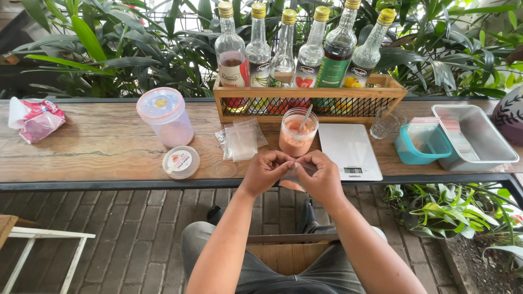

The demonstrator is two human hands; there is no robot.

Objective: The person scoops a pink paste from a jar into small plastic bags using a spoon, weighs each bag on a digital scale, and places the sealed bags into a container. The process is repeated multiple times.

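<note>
Fingers of left hand (pixel 265 171) and right hand (pixel 321 175) pinch one small bag (pixel 294 175) | six bottles (pixel 285 49) | one scale (pixel 348 149)

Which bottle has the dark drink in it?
The fifth bottle from the left in the wooden crate, with the green label. The other five look clear or nearly empty.

long wooden counter (pixel 98 147) before leafy green plants (pixel 109 49), brick-paved floor (pixel 136 228) in daylight

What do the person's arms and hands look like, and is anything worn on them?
Both arms are bare as far as the view shows: no sleeves are visible. The left hand and the right hand wear no gloves, and no watch, bracelet or ring can be seen. The fingers are uncovered.
</note>
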